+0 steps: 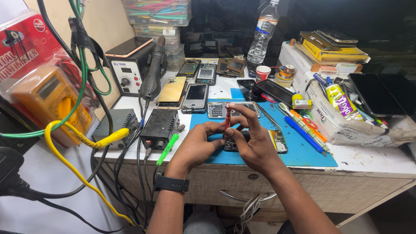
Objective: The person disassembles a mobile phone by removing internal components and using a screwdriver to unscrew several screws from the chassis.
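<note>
A black wristwatch point(171, 183) with a smooth band wraps the left forearm at the bottom of the view, closest to the lens. Above it, the left hand point(197, 145) curls closed, its fingertips pressing against the near-left edge of a small dark phone point(236, 143) lying flat on the blue mat point(303, 151). The right hand point(255, 145) is also closed: its thumb and fingers pinch a slim red screwdriver point(227, 119), a metallic cylinder held upright with its tip down on the phone, while the index finger arches over its top. The phone sits between and partly beneath both hands, so only its dark, opened back shows; details of its inside are too small to tell.

The mat is thin, matte and rectangular, covering the middle of the white surface point(372, 158). Just beyond the hands lies another opened phone point(216, 109) with a pale frame. To the right of the hands, a blue pen point(305, 135) and orange tools rest at an angle on the mat. Left of the mat stand a boxy black power unit point(159, 125) and a green-handled probe point(167, 149). A yellow cable point(78, 171) loops off the edge at left. A clear plastic bottle point(263, 32) stands at the back.
</note>
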